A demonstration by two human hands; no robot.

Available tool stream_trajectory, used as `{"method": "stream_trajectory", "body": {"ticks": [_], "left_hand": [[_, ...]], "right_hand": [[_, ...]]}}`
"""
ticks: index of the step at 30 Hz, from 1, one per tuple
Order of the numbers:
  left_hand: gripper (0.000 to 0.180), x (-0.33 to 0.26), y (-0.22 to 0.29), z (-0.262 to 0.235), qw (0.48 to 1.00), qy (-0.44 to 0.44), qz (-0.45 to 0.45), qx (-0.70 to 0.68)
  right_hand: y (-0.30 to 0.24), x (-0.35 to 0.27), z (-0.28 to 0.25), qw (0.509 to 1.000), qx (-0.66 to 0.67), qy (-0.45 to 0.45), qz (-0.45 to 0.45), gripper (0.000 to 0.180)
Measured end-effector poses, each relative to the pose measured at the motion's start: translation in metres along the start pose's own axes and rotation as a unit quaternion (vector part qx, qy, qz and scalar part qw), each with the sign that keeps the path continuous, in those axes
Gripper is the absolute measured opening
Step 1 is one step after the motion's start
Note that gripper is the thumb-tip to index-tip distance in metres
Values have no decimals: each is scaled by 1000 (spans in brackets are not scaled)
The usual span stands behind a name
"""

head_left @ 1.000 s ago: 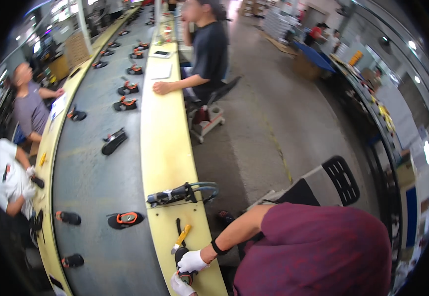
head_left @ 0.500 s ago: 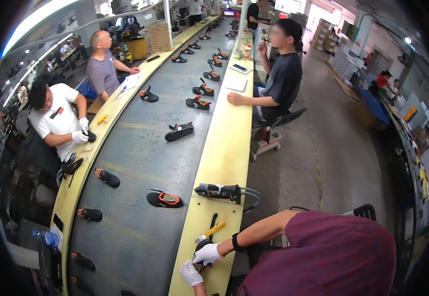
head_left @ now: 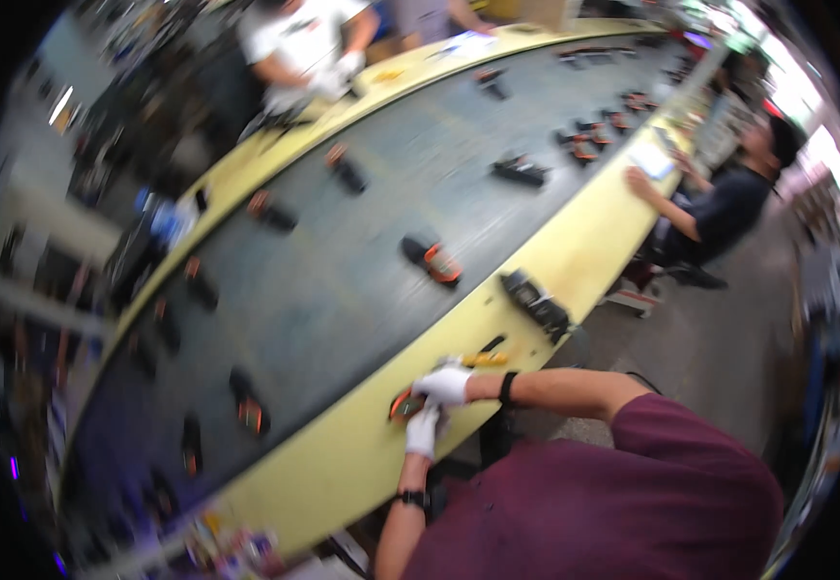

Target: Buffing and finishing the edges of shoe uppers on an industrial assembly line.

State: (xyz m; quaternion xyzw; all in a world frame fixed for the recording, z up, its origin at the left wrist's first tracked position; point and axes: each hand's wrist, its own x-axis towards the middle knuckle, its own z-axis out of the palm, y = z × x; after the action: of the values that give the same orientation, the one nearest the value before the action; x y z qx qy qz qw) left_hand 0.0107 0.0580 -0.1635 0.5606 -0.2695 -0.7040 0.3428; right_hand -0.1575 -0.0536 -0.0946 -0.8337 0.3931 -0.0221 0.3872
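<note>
A black shoe with orange trim [head_left: 404,405] is between my hands over the yellow ledge [head_left: 343,462] of the conveyor. My white-gloved right hand [head_left: 444,385] is closed on the shoe's upper side. My left hand [head_left: 423,431], also gloved in white, grips it from the near side, close against the right hand. Blur and the gloves hide the fingertips and most of the shoe. Just beyond my right hand lies a tool with a yellow handle [head_left: 485,359], and next to it a short black strap-like piece [head_left: 493,343].
A black hand-held device [head_left: 536,304] rests farther along the ledge. Several shoes lie on the grey conveyor belt [head_left: 343,280], one orange-lined shoe [head_left: 431,261] nearest the ledge. A person in dark clothing [head_left: 729,203] sits at the far right; another in white [head_left: 304,43] stands across the belt.
My view has swung and tilted, so the conveyor now slants across the picture with more of its near left end showing. Both hands stay on the shoe, whose orange opening shows more.
</note>
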Motion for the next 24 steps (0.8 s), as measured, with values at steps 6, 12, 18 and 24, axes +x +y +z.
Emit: {"method": "stream_trajectory", "body": {"ticks": [6, 12, 18, 24], "left_hand": [[41, 8, -18, -19, 982, 39, 24, 181], [21, -5, 13, 0, 837, 33, 148, 526], [14, -23, 19, -16, 861, 78, 199, 462], [13, -26, 13, -17, 822, 118, 267, 489]], "right_hand": [[-22, 21, -1, 1000, 5, -13, -10, 34], [-24, 3, 1, 998, -55, -4, 3, 30], [-15, 21, 14, 994, -91, -52, 15, 38], [-14, 19, 31, 981, -183, -13, -64, 38]]}}
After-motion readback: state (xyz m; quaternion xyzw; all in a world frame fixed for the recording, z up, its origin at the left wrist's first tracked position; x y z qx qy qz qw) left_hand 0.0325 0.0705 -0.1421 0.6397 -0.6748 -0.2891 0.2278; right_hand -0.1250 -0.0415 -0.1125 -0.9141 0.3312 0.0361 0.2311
